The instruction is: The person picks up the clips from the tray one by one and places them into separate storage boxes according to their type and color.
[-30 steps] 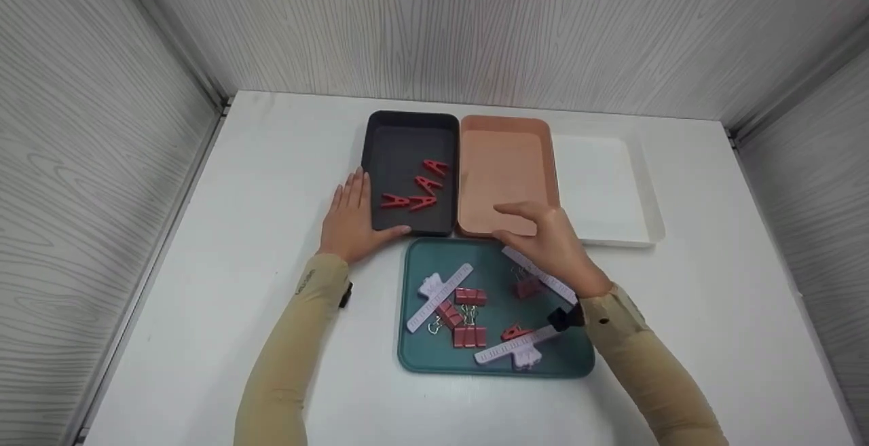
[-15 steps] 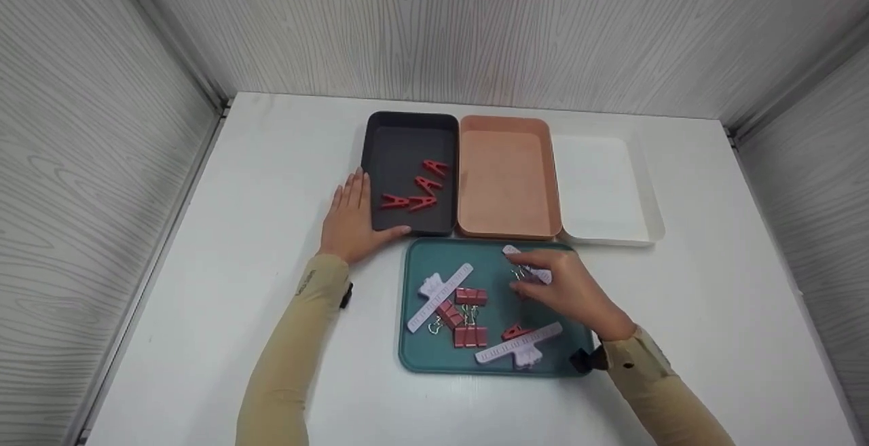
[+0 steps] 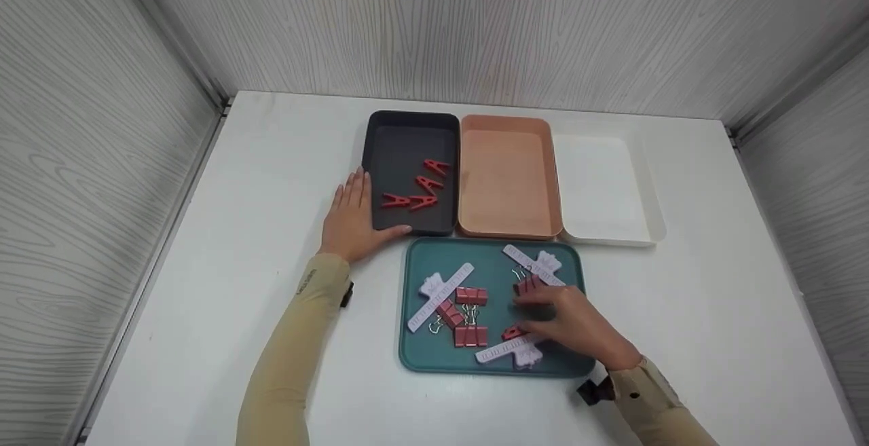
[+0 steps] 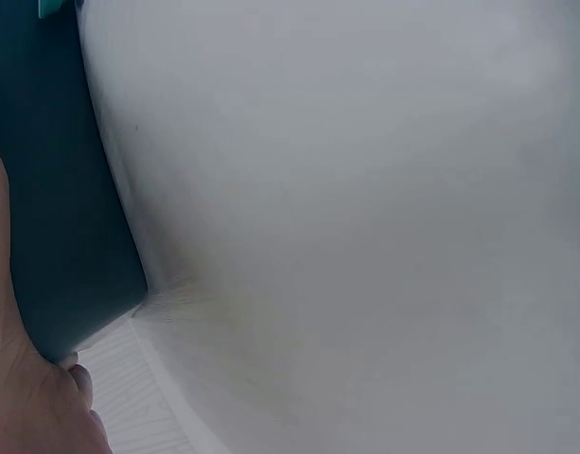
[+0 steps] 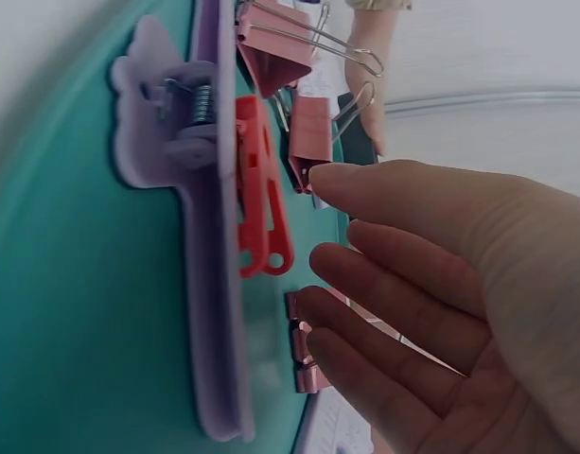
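Note:
My right hand (image 3: 577, 320) is low over the right side of the green tray (image 3: 434, 358), thumb and fingers spread around a gap. In the right wrist view nothing is held; a red clothespin (image 5: 256, 189) lies just ahead of the fingertips, against a lilac bar clip (image 5: 209, 293). Pink binder clips (image 5: 311, 132) sit beyond it, one overlapped by the thumb tip. My left hand (image 3: 349, 225) rests flat along the left edge of the black tray (image 3: 400, 140), thumb at its near corner. Several red clothespins (image 3: 428, 183) lie inside that tray.
An orange tray (image 3: 509, 174) and a white tray (image 3: 604, 188) stand in a row right of the black one. Two more lilac bar clips (image 3: 438, 300) lie on the green tray. A grey wood-grain wall (image 3: 475, 32) closes the back.
My right hand has come back from over the orange tray, down to the red clothespin on the green tray, passing above the upper lilac bar clip. My left hand has stayed put.

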`<state>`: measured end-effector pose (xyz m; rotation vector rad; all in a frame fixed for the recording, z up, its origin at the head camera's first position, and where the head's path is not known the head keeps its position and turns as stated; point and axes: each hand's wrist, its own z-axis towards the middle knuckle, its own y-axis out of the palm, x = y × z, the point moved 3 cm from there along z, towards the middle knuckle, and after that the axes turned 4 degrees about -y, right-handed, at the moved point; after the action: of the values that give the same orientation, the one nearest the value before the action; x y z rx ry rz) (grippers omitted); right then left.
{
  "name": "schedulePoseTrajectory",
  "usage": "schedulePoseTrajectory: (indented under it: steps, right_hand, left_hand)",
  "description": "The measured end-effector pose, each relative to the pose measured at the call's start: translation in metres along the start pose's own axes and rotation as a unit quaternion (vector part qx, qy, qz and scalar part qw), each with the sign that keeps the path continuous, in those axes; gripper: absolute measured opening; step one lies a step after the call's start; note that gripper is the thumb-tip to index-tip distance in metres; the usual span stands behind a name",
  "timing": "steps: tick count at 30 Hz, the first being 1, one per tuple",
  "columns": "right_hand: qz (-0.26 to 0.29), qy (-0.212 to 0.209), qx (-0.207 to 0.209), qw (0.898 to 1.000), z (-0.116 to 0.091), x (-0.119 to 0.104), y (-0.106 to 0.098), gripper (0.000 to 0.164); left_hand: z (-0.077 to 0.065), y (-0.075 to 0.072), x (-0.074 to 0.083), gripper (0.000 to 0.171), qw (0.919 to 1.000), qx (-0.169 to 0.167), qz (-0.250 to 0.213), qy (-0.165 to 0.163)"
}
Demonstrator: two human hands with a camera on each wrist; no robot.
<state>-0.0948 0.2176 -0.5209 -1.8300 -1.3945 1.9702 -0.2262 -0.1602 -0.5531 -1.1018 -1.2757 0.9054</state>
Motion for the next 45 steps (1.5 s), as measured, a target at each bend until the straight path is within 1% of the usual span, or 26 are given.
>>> schedulePoseTrajectory:
  steps: [11,19,23,27,32,37,39,45]
  right_hand:
    - [-0.006,-0.011,-0.012,1.000,-0.0041,0.0034,0.0060,0.030]
    - [-0.009,-0.003,-0.023,1.000,-0.0054,0.0029,0.0076,0.031]
    - [-0.012,-0.011,-0.022,1.000,-0.0053,0.0029,0.0074,0.031]
    - [-0.027,-0.018,-0.018,0.999,-0.0050,0.0032,0.0079,0.030]
    - [-0.034,-0.007,-0.017,0.999,-0.0059,0.0034,0.0086,0.030]
    - [-0.025,-0.005,-0.009,1.000,-0.0060,0.0045,0.0085,0.029]
    - [-0.023,-0.003,-0.010,1.000,-0.0058,0.0047,0.0086,0.029]
    - [-0.025,-0.003,-0.012,1.000,-0.0071,0.0048,0.0097,0.029]
  left_hand:
    - [-0.0023,-0.0009,0.0012,0.134,1.0000,-0.001,0.003,0.002]
    - [-0.0014,-0.0001,0.0017,0.134,1.0000,0.002,0.001,0.003]
    - [-0.0003,-0.0004,0.0025,0.135,0.9999,0.008,-0.004,0.005]
    - [-0.0006,-0.0015,0.0025,0.133,1.0000,0.003,-0.006,0.002]
    - [-0.0016,-0.0011,0.0018,0.132,0.9999,-0.009,-0.006,-0.005]
    - [-0.0007,0.0005,0.0005,0.134,0.9999,0.001,-0.010,-0.004]
    - [-0.0008,0.0018,-0.0008,0.135,1.0000,0.001,-0.006,-0.004]
    - [-0.0017,0.0054,-0.0016,0.135,0.9999,0.002,-0.013,0.000]
